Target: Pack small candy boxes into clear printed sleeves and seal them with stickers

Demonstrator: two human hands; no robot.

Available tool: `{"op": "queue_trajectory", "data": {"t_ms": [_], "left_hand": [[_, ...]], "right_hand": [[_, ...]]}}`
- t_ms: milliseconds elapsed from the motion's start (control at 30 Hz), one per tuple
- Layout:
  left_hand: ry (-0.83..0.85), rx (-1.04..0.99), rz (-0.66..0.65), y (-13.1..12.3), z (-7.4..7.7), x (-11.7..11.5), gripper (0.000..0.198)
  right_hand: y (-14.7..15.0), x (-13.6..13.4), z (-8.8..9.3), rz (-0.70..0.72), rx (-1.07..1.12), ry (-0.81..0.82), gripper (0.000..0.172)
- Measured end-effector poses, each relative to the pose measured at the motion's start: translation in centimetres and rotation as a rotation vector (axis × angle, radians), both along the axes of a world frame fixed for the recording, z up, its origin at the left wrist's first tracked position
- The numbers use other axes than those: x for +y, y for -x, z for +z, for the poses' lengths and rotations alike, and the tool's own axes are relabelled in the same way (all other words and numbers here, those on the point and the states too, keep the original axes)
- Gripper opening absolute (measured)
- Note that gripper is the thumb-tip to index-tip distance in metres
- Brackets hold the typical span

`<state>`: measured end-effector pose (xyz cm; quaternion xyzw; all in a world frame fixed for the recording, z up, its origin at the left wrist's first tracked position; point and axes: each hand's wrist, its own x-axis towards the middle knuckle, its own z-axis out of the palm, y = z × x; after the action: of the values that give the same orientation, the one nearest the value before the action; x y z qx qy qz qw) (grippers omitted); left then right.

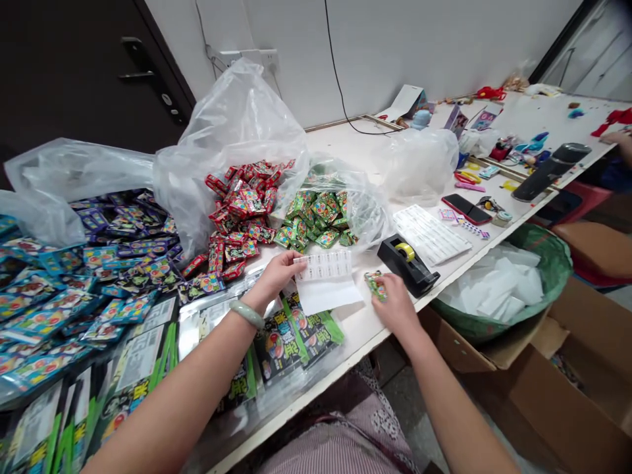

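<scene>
My left hand point(276, 275), with a pale green bangle at the wrist, pinches the left edge of a white sticker sheet point(326, 282) that lies on the table. My right hand point(394, 304) is closed round a small green packet point(375, 286) just right of the sheet. Right behind them lie a heap of red packets point(241, 210) and a heap of green packets point(318, 217), both spilling from clear plastic bags. Larger dark packets with green edges point(291, 336) lie under my left forearm.
A black tape dispenser point(407, 263) stands right of my right hand, beside a white label sheet point(429, 234). Blue packets point(74, 276) cover the left. A phone point(467, 209) and a dark cylinder point(550, 171) lie further right. A green-lined bin point(548, 270) and cardboard boxes point(567, 388) stand below the table edge.
</scene>
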<state>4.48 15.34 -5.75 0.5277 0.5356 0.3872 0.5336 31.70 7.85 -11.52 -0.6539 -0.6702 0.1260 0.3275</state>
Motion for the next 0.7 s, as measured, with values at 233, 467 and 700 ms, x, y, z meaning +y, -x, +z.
{"op": "queue_trajectory", "data": {"t_ms": [233,467,700], "left_hand": [[-0.006,0.119,-0.224,-3.7,-2.2,0.8,0.024],[-0.142,0.331,-0.285,-7.3,-4.4,1.4,0.01],[-0.357,0.39,-0.101,-1.8,-0.2,-1.6,0.042]], "right_hand": [[-0.8,-1.5,3.9,0.455,0.144,-0.097,0.035],[1.0,-0.7,1.6,0.461,-0.173,0.139,0.035],[-0.3,-1.1,1.5,0.473,-0.1,0.084,0.031]]}}
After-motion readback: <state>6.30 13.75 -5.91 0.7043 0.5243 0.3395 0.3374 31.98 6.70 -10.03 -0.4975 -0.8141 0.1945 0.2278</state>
